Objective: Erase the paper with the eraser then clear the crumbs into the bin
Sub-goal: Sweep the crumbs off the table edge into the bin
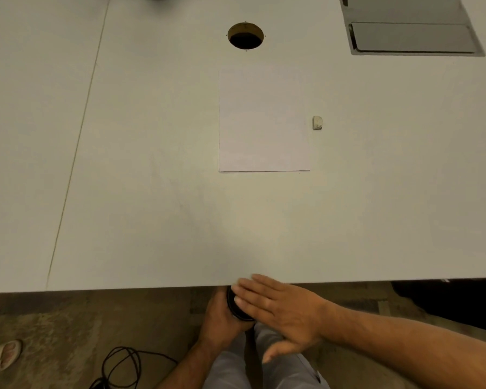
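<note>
A white sheet of paper (263,120) lies flat in the middle of the pale table (141,169). A small white eraser (317,122) rests on the table just right of the paper. At the table's near edge, my left hand (218,318) grips a small round black bin (237,310) just below the rim. My right hand (278,307) is flat with fingers apart, palm down, over the bin's mouth at the table edge; it holds nothing. No crumbs are visible on the paper or table.
A round cable hole (245,35) sits in the table beyond the paper. A grey recessed panel (413,35) is at the far right. Below the table edge are black cables (124,366) on the floor and someone's sandalled foot (2,356) at the left.
</note>
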`<move>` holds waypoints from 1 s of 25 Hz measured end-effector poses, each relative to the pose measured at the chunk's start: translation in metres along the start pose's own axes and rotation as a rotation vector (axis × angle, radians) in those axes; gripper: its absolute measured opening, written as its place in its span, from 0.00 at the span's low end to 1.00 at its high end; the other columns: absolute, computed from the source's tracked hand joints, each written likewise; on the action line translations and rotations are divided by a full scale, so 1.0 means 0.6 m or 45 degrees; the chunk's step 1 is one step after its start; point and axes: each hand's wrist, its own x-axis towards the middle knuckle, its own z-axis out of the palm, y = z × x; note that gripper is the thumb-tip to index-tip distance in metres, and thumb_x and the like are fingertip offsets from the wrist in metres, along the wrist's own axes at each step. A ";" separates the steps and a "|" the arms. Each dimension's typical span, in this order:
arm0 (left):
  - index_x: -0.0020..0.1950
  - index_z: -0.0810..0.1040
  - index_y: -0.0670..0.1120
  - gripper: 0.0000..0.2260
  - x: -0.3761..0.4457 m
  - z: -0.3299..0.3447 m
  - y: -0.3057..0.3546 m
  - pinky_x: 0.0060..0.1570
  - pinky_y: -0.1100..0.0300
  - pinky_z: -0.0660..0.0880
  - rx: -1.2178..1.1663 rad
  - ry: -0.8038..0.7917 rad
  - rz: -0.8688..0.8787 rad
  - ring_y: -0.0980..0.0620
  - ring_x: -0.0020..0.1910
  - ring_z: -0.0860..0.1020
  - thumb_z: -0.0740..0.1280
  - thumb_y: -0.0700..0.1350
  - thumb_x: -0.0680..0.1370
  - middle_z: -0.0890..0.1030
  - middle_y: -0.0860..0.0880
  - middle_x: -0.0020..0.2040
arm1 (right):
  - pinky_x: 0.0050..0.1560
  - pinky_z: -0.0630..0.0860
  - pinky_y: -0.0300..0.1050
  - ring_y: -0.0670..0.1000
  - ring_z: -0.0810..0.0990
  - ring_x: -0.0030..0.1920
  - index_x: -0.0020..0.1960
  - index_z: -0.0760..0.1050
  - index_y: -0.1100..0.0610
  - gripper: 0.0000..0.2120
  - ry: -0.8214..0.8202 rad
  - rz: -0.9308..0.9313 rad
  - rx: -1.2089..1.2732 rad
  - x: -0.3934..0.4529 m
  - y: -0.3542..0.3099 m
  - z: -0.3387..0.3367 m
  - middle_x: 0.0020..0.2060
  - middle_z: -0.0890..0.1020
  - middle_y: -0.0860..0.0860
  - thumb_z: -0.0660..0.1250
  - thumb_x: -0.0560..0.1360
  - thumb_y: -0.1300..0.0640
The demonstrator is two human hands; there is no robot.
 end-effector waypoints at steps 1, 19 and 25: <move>0.53 0.76 0.53 0.27 -0.004 0.000 -0.005 0.45 0.61 0.81 -0.001 -0.003 0.019 0.59 0.48 0.83 0.84 0.46 0.60 0.85 0.53 0.49 | 0.76 0.45 0.56 0.57 0.39 0.77 0.78 0.44 0.64 0.49 -0.025 -0.062 -0.002 -0.003 -0.004 -0.001 0.77 0.44 0.62 0.58 0.75 0.31; 0.59 0.76 0.62 0.35 -0.108 -0.015 0.215 0.56 0.69 0.75 -0.045 0.385 0.626 0.59 0.57 0.80 0.84 0.60 0.55 0.82 0.60 0.57 | 0.74 0.51 0.57 0.55 0.46 0.78 0.79 0.50 0.59 0.39 0.582 0.383 0.203 -0.085 0.063 -0.160 0.79 0.48 0.54 0.52 0.78 0.35; 0.63 0.65 0.71 0.44 -0.003 -0.077 0.293 0.54 0.66 0.76 -0.113 0.512 0.536 0.67 0.61 0.73 0.86 0.52 0.56 0.73 0.71 0.61 | 0.76 0.49 0.54 0.49 0.44 0.78 0.79 0.49 0.57 0.38 0.840 0.858 0.208 -0.042 0.185 -0.205 0.79 0.48 0.51 0.52 0.79 0.34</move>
